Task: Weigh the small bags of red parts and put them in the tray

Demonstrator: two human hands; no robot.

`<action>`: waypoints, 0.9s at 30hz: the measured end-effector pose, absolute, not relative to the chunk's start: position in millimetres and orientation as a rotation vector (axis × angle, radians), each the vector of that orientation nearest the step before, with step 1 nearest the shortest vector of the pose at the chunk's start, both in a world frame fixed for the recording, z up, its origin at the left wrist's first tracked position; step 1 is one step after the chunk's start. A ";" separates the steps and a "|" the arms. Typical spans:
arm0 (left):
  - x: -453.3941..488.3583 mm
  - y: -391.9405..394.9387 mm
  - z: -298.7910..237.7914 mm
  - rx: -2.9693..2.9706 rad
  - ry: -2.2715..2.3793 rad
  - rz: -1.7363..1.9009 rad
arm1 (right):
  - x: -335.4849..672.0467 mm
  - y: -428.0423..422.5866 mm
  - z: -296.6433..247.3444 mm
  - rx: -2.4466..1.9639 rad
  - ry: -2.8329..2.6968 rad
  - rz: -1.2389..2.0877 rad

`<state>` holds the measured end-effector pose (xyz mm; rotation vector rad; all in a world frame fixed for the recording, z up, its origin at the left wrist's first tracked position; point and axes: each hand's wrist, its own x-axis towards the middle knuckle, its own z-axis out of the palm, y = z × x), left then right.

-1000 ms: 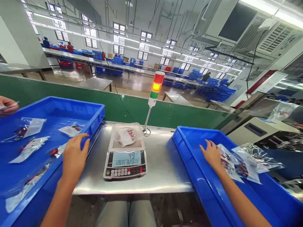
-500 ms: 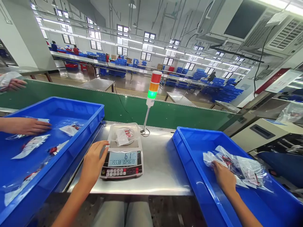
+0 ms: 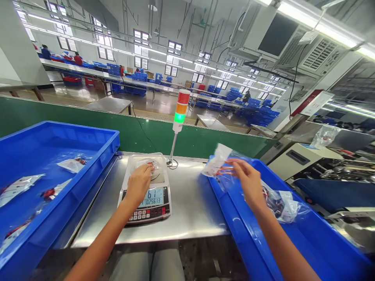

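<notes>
Resting on the pan of a digital counting scale (image 3: 145, 207), the left hand (image 3: 140, 183) lies over a clear plastic bag (image 3: 146, 166) with small red parts inside, its fingers curved across the bag, though the view does not show whether they grip it. The scale's display shows 61 as its main reading, and the hand covers part of the pan. The right hand (image 3: 247, 181) is raised above the near rim of a blue plastic tray (image 3: 243, 230), its fingers spread and slightly curled, with a second clear bag (image 3: 219, 166) bearing a white label held up at the fingertips. More clear bags with red and dark parts (image 3: 281, 205) lie in that tray, just beyond the wrist. The scale stands on a stainless steel table (image 3: 187, 214) between this tray and another blue tray (image 3: 84, 171) on the left, where several flat bags with white labels (image 3: 73, 164) are spread apart. Behind the scale rises a stack light (image 3: 181, 109) glowing green, in front of a green panel (image 3: 88, 121). Far off, people (image 3: 77, 59) work at long benches lined with blue crates (image 3: 114, 69).
</notes>
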<state>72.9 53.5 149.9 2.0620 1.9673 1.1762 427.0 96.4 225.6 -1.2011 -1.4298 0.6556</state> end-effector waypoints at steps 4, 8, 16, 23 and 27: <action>54.0 66.8 176.9 1.750 2.204 1.370 | 331.7 118.8 235.2 -0.908 -1.557 0.885; 10.1 51.0 219.5 1.323 2.405 1.673 | 258.4 141.9 224.0 -0.693 -1.730 0.908; -80.7 -26.9 235.4 0.842 2.848 1.744 | 253.9 136.0 186.4 -0.631 -2.158 0.898; -65.7 -46.8 190.8 1.373 2.682 1.500 | 433.2 164.9 155.1 -1.263 -1.924 0.211; -29.4 -39.3 156.2 1.555 2.361 1.472 | 547.8 164.0 100.7 -1.999 -1.606 -0.058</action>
